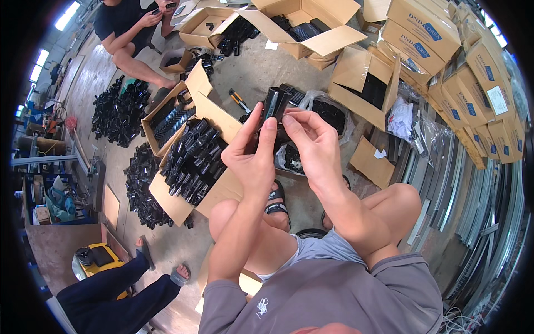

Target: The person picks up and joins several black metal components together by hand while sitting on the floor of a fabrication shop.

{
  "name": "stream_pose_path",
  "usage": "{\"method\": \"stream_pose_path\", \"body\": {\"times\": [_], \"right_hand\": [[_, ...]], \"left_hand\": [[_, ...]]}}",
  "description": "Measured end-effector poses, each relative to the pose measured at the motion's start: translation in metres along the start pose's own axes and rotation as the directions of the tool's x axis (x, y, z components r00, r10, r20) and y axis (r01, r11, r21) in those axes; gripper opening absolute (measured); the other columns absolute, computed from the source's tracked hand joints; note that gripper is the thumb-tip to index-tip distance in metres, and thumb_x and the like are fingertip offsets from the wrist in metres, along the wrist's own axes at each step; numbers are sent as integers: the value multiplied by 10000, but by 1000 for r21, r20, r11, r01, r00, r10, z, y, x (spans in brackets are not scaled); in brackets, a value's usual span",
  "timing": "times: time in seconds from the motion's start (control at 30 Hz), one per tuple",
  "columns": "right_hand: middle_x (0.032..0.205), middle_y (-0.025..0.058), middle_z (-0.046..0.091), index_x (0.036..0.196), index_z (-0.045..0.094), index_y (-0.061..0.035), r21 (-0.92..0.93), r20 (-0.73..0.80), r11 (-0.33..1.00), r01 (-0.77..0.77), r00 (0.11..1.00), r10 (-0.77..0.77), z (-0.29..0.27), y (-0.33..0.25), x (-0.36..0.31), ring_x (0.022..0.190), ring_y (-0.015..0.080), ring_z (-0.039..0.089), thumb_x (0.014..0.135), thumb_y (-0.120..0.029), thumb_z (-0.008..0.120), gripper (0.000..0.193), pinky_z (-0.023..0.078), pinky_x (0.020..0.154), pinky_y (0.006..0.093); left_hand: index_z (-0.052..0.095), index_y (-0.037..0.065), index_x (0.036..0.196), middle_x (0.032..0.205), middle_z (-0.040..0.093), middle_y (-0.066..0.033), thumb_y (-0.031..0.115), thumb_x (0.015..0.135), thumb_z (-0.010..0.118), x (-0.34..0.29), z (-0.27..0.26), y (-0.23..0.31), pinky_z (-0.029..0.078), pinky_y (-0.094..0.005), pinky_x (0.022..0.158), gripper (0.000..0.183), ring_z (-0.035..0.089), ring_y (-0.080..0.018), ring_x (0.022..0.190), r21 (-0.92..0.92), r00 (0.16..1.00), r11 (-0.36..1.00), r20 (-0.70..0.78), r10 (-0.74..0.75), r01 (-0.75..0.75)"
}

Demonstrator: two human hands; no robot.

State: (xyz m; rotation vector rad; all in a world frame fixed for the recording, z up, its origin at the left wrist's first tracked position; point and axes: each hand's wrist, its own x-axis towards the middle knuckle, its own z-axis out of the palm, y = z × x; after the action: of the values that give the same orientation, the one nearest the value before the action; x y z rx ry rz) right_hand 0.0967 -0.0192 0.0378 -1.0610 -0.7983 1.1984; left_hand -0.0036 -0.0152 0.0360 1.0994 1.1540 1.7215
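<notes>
A glossy black, tube-like plastic part point(275, 103) is held up in front of me. My left hand point(251, 149) is closed round its left side, thumb along the near face. On its right edge my right hand point(317, 146) pinches with thumb and forefinger; any small piece between those fingertips is hidden. Below and left of my hands, an open carton point(225, 186) is heaped with similar black parts point(192, 158). Just beyond the held part lie more dark parts point(293, 92) and a plastic-lined box of small black pieces point(328, 116). An orange-and-black utility knife point(239, 101) lies on the floor.
Black parts lie in floor piles point(119, 111) at left. Open cartons point(364, 83) stand ahead, sealed cartons point(423, 39) at far right. Long metal profiles point(473, 245) line the right. One person point(125, 33) handles something at upper left; another's legs point(111, 295) show lower left.
</notes>
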Motion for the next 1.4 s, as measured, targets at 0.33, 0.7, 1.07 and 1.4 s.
{"method": "stream_pose_path", "body": {"times": [0.33,0.7,1.07,1.4], "right_hand": [[1159,102,642,1042,681,62,-31,3,999,-19,1000,19,-8,0,4,895,127,636,941,-168,681,252,501,773,256],[1005,76,692,1079,669,19,56,62,995,-81,995,77,0,-11,2,913,128,650,901,-67,695,199,520,817,263],[1066,154,654,970,690,26,-419,53,852,315,945,-323,-1,3,2,1002,230,643,911,-151,685,187,512,846,324],[984,64,681,1103,642,33,-130,-15,991,-28,1000,26,-10,0,-5,919,117,616,974,-177,623,247,490,832,282]], "left_hand": [[653,-37,1242,1044,723,-98,61,929,691,-1,1,1,507,-216,816,330,649,-83,901,58,998,998,53,-41,38],[660,-37,1233,1018,723,-95,11,897,713,3,-7,0,525,-221,805,343,651,-87,878,-34,998,998,42,-49,50],[624,-55,1273,1134,702,-139,30,945,640,6,-9,-7,524,-266,877,339,660,-153,970,132,997,989,24,-70,66],[629,-43,1273,1056,721,-153,32,952,632,-5,6,-14,554,-270,785,330,676,-147,880,61,996,996,63,-62,58]]}}
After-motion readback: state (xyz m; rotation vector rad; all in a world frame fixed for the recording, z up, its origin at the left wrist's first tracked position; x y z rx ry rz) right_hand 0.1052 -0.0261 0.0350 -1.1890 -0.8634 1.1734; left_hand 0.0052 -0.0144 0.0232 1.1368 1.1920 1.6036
